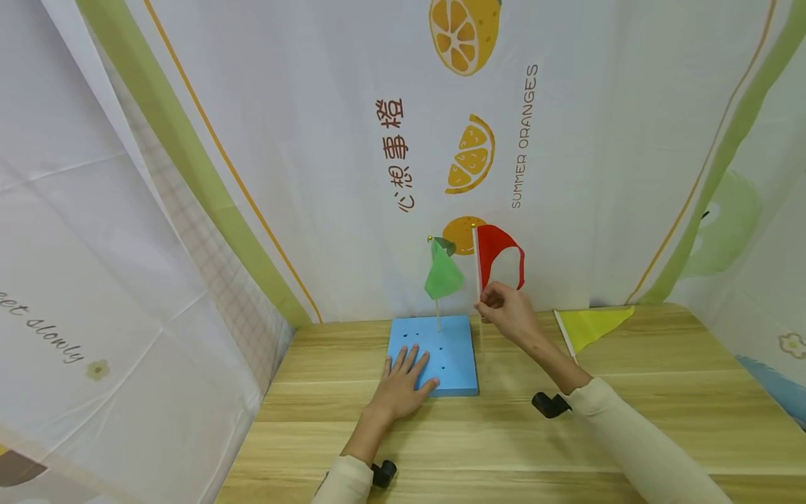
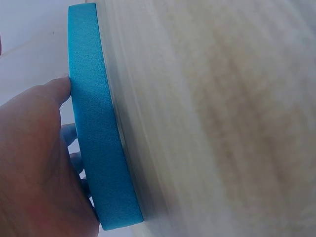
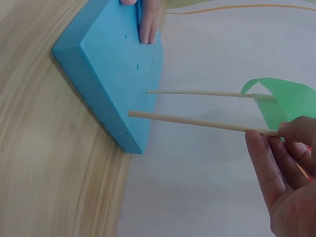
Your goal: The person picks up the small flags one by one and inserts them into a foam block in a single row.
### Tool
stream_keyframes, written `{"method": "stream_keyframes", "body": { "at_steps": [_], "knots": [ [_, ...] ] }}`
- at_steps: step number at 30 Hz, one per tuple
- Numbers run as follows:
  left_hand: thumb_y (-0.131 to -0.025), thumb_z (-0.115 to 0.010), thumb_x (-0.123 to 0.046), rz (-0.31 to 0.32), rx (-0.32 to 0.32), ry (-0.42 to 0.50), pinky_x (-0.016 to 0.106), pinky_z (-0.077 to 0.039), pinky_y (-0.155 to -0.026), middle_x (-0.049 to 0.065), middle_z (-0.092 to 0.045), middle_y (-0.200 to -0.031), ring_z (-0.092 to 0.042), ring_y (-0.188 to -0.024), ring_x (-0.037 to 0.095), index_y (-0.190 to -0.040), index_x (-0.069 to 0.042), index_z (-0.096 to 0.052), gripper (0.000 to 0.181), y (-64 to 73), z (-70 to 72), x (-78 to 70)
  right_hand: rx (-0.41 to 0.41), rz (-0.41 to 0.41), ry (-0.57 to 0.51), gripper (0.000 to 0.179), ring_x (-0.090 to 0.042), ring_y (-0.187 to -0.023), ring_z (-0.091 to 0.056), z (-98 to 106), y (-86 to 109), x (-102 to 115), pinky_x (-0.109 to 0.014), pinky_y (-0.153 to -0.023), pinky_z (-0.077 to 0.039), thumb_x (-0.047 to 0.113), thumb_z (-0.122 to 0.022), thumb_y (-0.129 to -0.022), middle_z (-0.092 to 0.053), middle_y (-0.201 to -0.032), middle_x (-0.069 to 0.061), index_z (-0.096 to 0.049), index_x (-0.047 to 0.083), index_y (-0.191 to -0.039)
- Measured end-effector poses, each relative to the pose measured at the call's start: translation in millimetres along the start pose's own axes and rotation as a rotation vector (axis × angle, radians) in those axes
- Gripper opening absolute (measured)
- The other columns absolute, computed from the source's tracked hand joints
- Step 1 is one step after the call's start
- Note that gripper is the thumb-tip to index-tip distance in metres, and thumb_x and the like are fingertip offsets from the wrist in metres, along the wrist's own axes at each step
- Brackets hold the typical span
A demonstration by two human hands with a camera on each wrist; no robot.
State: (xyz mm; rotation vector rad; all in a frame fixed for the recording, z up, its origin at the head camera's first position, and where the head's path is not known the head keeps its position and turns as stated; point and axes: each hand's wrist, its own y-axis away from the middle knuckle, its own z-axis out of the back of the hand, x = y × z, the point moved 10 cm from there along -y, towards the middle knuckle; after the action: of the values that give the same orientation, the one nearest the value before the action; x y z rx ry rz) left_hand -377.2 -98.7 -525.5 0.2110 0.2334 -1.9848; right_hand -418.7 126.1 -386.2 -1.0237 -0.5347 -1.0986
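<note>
A blue foam block (image 1: 458, 357) with several small holes in its top lies on the table. My left hand (image 1: 399, 388) rests spread on its near left part, pressing with straight fingers. Near the block's far edge a small green flag (image 1: 443, 275) stands upright, its stick set in the foam. My right hand (image 1: 511, 315) pinches the wooden stick of a red flag (image 1: 488, 245) between thumb and fingers, to the right of the block. In the right wrist view, the bare lower end of this stick (image 3: 192, 122) points toward the block and overlaps its edge.
To the right, a yellow flag (image 1: 590, 327) lies at the back of the wooden table (image 1: 504, 448). A white curtain (image 1: 315, 140) printed with oranges hangs behind the table's back edge, and more cloth hangs at both sides.
</note>
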Motion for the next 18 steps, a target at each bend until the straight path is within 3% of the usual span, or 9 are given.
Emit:
{"method": "stream_keyframes", "body": {
  "at_steps": [18],
  "knots": [
    [-0.099, -0.033, -0.064, 0.003, 0.005, -0.021, 0.062, -0.01, -0.12, 0.008, -0.016, -0.165, -0.011, -0.153, 0.035, -0.157, -0.022, -0.027, 0.072, -1.9, -0.3, 0.7, 0.035, 0.017, 0.005, 0.011, -0.015, -0.067, -0.069, -23, -11.6, 14, -0.023, -0.063, -0.059, 0.016, -0.071, -0.091, -0.071, -0.083, -0.006, -0.063, 0.01, -0.092]
  ]
}}
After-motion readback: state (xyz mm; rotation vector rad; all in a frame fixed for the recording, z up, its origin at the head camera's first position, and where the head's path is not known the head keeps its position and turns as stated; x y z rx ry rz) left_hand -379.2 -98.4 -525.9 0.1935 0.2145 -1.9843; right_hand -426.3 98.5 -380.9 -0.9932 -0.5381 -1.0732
